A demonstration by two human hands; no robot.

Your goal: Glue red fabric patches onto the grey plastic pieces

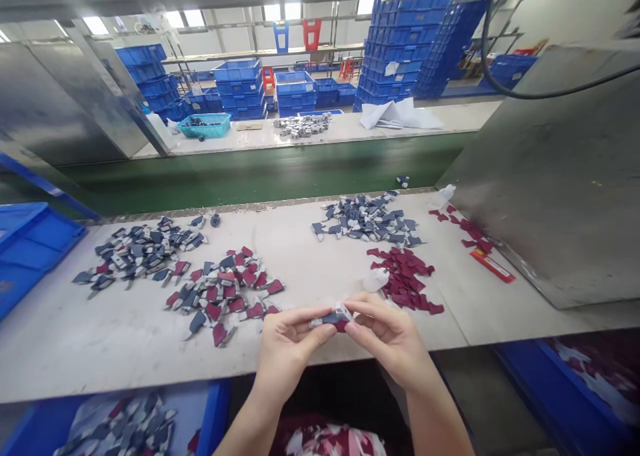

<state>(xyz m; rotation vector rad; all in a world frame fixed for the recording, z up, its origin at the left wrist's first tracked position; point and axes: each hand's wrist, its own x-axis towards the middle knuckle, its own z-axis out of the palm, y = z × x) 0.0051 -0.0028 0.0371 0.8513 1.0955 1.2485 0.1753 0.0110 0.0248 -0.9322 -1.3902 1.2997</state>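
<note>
My left hand (290,349) and my right hand (387,336) meet above the near edge of the white work table (100,343). Pinched between their fingertips is a small navy fabric piece (333,319) with white and maroon parts. Beyond the hands lie loose piles: navy-and-white pieces (140,253), mixed maroon and navy pieces (220,296), navy pieces (367,219) and maroon pieces (403,276). A crumpled white scrap (375,279) lies just past my right hand.
Blue crates hold more fabric pieces below the table (135,429) and at lower right (585,389). Another blue crate (30,249) sits at left. A steel panel (550,176) stands at right, and a green conveyor belt (250,169) runs behind the table.
</note>
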